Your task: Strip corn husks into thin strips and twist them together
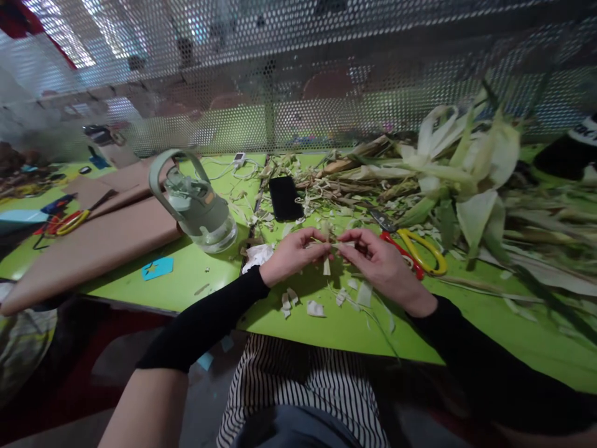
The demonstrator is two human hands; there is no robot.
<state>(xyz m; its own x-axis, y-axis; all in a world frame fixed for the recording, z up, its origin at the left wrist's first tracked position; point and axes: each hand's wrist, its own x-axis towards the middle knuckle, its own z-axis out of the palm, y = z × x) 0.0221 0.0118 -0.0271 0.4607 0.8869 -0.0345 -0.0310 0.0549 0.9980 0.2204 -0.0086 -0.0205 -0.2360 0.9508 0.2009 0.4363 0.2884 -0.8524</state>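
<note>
Between my two hands is a small pale piece of corn husk (327,266), held over the green table. My left hand (298,254) pinches it from the left with thumb and forefinger. From the right, my right hand (380,264) pinches the same piece, its fingertips close to the left ones. The fingers hide part of the husk. Just right of my right hand lie scissors (426,252) with red and yellow handles. Small husk scraps (316,308) are scattered below the hands. A black phone (285,198) rests on the table beyond them.
A large heap of corn husks (466,162) covers the right side. Left of my hands stands a green-lidded water bottle (198,211). Farther left are brown paper (116,249), a blue tag (157,268) and another pair of scissors (72,223). A perforated metal screen (224,118) rises behind the table.
</note>
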